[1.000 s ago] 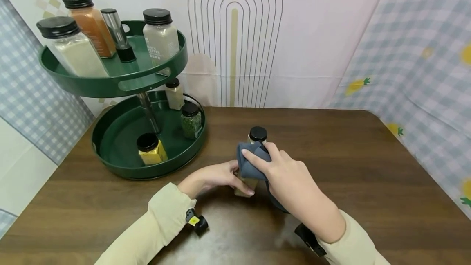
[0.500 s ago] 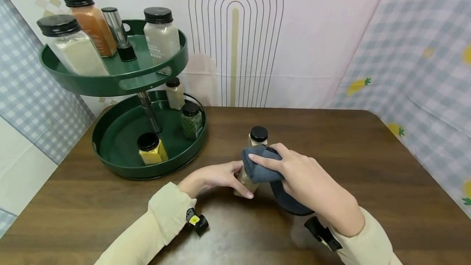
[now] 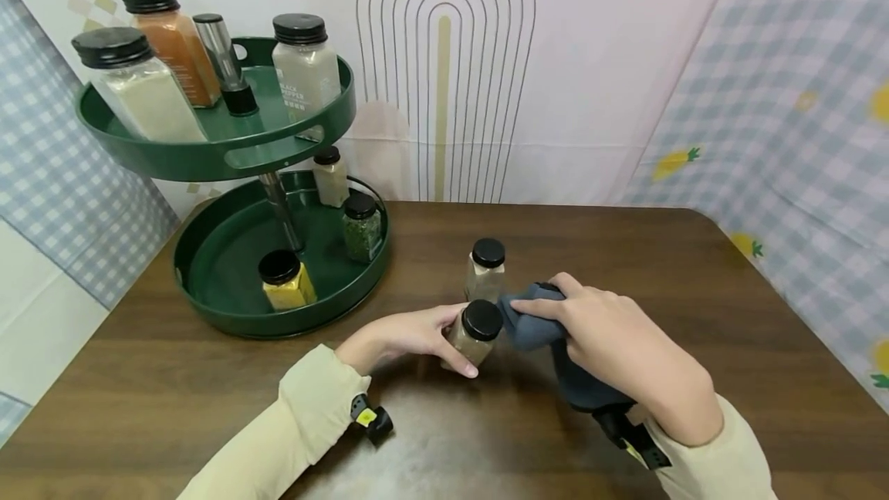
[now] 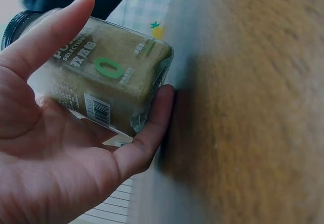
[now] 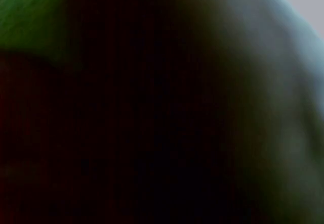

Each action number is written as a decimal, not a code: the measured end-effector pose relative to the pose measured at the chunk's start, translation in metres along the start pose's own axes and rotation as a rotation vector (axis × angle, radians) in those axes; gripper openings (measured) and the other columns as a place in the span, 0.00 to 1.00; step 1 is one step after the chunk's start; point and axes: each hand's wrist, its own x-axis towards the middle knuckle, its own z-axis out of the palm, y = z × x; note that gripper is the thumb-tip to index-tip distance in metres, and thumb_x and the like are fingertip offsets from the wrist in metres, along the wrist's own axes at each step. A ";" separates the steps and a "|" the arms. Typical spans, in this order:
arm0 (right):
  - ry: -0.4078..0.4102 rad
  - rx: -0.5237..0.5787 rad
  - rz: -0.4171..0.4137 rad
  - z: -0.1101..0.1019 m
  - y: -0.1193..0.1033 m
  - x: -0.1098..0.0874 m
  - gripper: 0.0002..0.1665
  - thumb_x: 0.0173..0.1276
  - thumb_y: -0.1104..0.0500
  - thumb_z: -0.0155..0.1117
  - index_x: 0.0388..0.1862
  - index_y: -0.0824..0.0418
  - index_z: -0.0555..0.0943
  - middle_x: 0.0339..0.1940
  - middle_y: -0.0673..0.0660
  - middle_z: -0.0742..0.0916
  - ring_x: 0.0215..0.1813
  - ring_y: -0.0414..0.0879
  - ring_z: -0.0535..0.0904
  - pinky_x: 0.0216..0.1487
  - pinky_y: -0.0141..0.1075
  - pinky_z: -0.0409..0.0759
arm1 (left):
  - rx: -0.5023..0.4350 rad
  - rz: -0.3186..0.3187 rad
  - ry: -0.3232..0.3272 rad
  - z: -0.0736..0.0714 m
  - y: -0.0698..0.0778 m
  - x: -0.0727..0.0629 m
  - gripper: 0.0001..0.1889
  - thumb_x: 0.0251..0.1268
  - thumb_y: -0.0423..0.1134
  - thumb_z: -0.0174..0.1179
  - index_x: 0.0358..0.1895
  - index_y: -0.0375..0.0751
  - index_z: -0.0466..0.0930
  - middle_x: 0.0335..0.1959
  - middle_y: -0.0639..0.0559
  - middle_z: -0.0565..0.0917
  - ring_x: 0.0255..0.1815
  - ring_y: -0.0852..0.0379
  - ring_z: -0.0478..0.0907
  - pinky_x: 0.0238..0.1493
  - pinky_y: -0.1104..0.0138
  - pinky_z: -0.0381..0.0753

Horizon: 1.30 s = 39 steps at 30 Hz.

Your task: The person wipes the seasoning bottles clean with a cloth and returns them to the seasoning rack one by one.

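My left hand (image 3: 410,332) grips a square clear spice jar (image 3: 471,347) with a black lid. In the left wrist view its tan powder, printed label and barcode show, the jar lying tilted between thumb and fingers (image 4: 161,105). Just right of the lid, my right hand (image 3: 614,330) holds a folded blue-grey cloth (image 3: 531,326), part of which hangs below the palm. Directly behind the gripped jar, a second black-lidded spice jar (image 3: 485,278) stands upright on the table. The right wrist view is mostly dark and blurred.
At the left stands a two-tier green rack (image 3: 250,324). Larger jars, among them an orange-filled jar (image 3: 182,52), and a silver cylinder (image 3: 225,60) occupy its upper tier. Below are a yellow jar (image 3: 288,288), a green-flecked jar (image 3: 363,234) and a pale jar (image 3: 330,180).
My right hand has moved right with the cloth, off the gripped jar, whose black lid now shows. My left hand stays in place with the jar.
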 end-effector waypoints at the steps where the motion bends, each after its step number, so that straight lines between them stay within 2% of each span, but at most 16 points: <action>1: 0.000 -0.002 0.014 -0.002 0.002 -0.001 0.37 0.51 0.74 0.60 0.56 0.41 0.78 0.50 0.58 0.78 0.23 0.43 0.73 0.21 0.35 0.69 | 0.000 -0.001 0.004 0.000 0.000 0.000 0.35 0.48 0.27 0.68 0.62 0.45 0.65 0.48 0.53 0.78 0.49 0.60 0.73 0.53 0.67 0.69; 3: 0.029 -0.004 0.028 -0.004 0.006 -0.003 0.37 0.52 0.74 0.59 0.56 0.42 0.78 0.51 0.58 0.78 0.26 0.45 0.75 0.21 0.36 0.69 | 0.001 0.001 0.011 0.001 0.000 0.000 0.34 0.48 0.28 0.68 0.61 0.45 0.65 0.48 0.53 0.78 0.49 0.60 0.73 0.53 0.68 0.69; 5: 0.103 0.000 0.019 -0.006 0.007 -0.004 0.36 0.52 0.74 0.58 0.57 0.44 0.77 0.52 0.58 0.77 0.30 0.47 0.78 0.21 0.36 0.69 | -0.002 -0.004 0.018 0.001 0.000 0.001 0.33 0.48 0.28 0.68 0.60 0.45 0.66 0.46 0.53 0.79 0.48 0.60 0.74 0.53 0.68 0.70; 9: 0.264 0.048 -0.074 -0.004 0.004 -0.001 0.37 0.50 0.75 0.56 0.57 0.46 0.75 0.55 0.57 0.75 0.38 0.50 0.81 0.24 0.38 0.73 | -0.001 -0.009 0.022 0.003 0.002 0.001 0.32 0.48 0.28 0.68 0.59 0.45 0.67 0.44 0.54 0.79 0.46 0.60 0.74 0.51 0.68 0.71; 11: 0.289 0.068 -0.122 0.000 -0.001 0.004 0.37 0.50 0.75 0.57 0.57 0.45 0.75 0.56 0.57 0.74 0.41 0.50 0.81 0.26 0.39 0.75 | -0.005 -0.023 0.024 0.003 0.003 0.001 0.31 0.48 0.28 0.68 0.58 0.45 0.68 0.43 0.53 0.79 0.44 0.59 0.74 0.49 0.68 0.72; 14: 0.249 0.065 -0.175 0.011 -0.011 0.012 0.39 0.49 0.74 0.60 0.58 0.42 0.75 0.57 0.58 0.75 0.45 0.52 0.80 0.27 0.40 0.78 | -0.012 -0.055 0.034 0.004 0.004 -0.001 0.33 0.48 0.29 0.68 0.60 0.46 0.66 0.46 0.52 0.77 0.43 0.58 0.73 0.45 0.67 0.73; 17: 0.189 0.056 -0.184 0.021 -0.020 0.019 0.40 0.50 0.73 0.61 0.58 0.40 0.75 0.58 0.59 0.75 0.47 0.52 0.80 0.29 0.42 0.79 | -0.030 -0.096 0.058 0.004 0.005 -0.003 0.37 0.47 0.29 0.69 0.63 0.47 0.63 0.50 0.51 0.73 0.43 0.55 0.71 0.38 0.66 0.74; 20: 0.167 0.066 -0.168 0.026 -0.024 0.022 0.40 0.50 0.74 0.61 0.58 0.39 0.75 0.59 0.58 0.75 0.48 0.51 0.80 0.30 0.42 0.79 | -0.029 -0.122 0.070 0.005 0.005 -0.005 0.42 0.46 0.29 0.70 0.66 0.51 0.58 0.56 0.51 0.68 0.48 0.53 0.68 0.38 0.65 0.75; 21: 0.168 0.074 -0.163 0.026 -0.024 0.021 0.40 0.50 0.74 0.61 0.57 0.39 0.76 0.59 0.57 0.75 0.47 0.50 0.80 0.30 0.42 0.79 | -0.021 -0.123 0.074 0.005 0.005 -0.005 0.43 0.46 0.30 0.70 0.67 0.51 0.58 0.59 0.52 0.67 0.52 0.53 0.67 0.41 0.64 0.75; 24: 0.156 0.095 -0.161 0.024 -0.022 0.019 0.39 0.50 0.74 0.60 0.57 0.39 0.75 0.57 0.56 0.76 0.45 0.50 0.81 0.29 0.41 0.78 | 0.021 -0.110 0.078 0.006 0.005 -0.004 0.45 0.45 0.30 0.71 0.68 0.52 0.57 0.65 0.55 0.63 0.61 0.56 0.62 0.56 0.63 0.69; 27: 0.130 0.120 -0.157 0.021 -0.018 0.017 0.39 0.51 0.75 0.58 0.57 0.41 0.75 0.54 0.55 0.76 0.40 0.49 0.81 0.28 0.39 0.76 | 0.055 -0.087 0.081 0.007 0.006 -0.002 0.44 0.44 0.30 0.71 0.68 0.48 0.59 0.64 0.55 0.66 0.62 0.58 0.63 0.64 0.62 0.62; 31: 0.086 0.144 -0.121 0.017 -0.014 0.016 0.39 0.51 0.76 0.55 0.58 0.42 0.75 0.51 0.54 0.77 0.31 0.45 0.79 0.27 0.36 0.73 | 0.068 -0.059 0.063 0.006 0.007 -0.001 0.37 0.45 0.28 0.70 0.63 0.41 0.65 0.56 0.52 0.74 0.52 0.59 0.72 0.59 0.66 0.68; 36: 0.051 0.154 -0.085 0.016 -0.009 0.016 0.38 0.51 0.76 0.54 0.57 0.44 0.75 0.49 0.53 0.77 0.26 0.43 0.75 0.25 0.35 0.71 | 0.084 -0.028 0.052 0.007 0.008 -0.002 0.37 0.45 0.27 0.70 0.63 0.39 0.64 0.55 0.51 0.75 0.51 0.62 0.72 0.57 0.70 0.68; 39: 0.052 0.156 -0.094 0.015 -0.007 0.016 0.38 0.50 0.77 0.54 0.56 0.44 0.75 0.48 0.52 0.77 0.25 0.42 0.74 0.26 0.35 0.72 | 0.102 -0.018 0.052 0.008 0.008 -0.002 0.38 0.45 0.27 0.70 0.63 0.39 0.64 0.55 0.51 0.75 0.51 0.62 0.72 0.57 0.70 0.68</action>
